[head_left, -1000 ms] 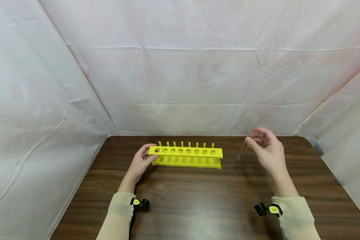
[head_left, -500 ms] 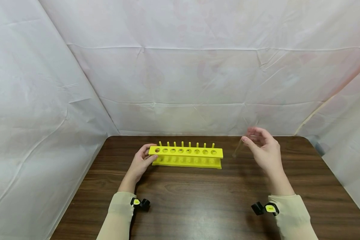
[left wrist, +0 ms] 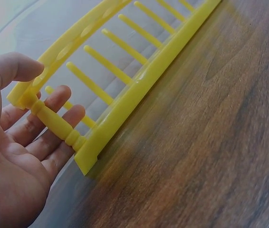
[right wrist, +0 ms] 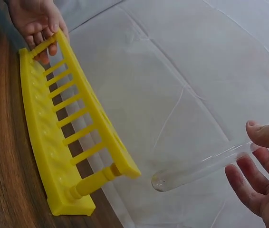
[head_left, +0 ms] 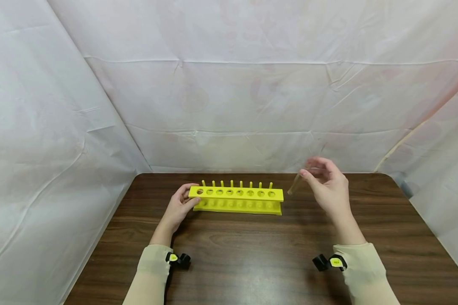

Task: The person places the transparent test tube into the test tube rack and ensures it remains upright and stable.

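Observation:
A yellow test tube rack [head_left: 236,194] stands on the table, with a row of round holes along its top bar and pegs along its back. At its left end my left hand [head_left: 177,207] grips it, the thumb on the top bar and the fingers behind the end post, as the left wrist view shows. To the right of the rack, my right hand [head_left: 330,190] pinches a clear glass test tube [right wrist: 196,167] between thumb and fingers. The tube is tilted, its rounded end pointing down and left, in the air and apart from the rack's right end.
The dark wood table [head_left: 244,258] runs under both arms, its back edge close to a white plastic sheet [head_left: 229,97]. More sheeting hangs at the left and right sides. A black camera is strapped to each wrist.
My right hand has moved left with the test tube, bringing the tube's rounded end closer to the rack. The left hand and the rack have stayed in place.

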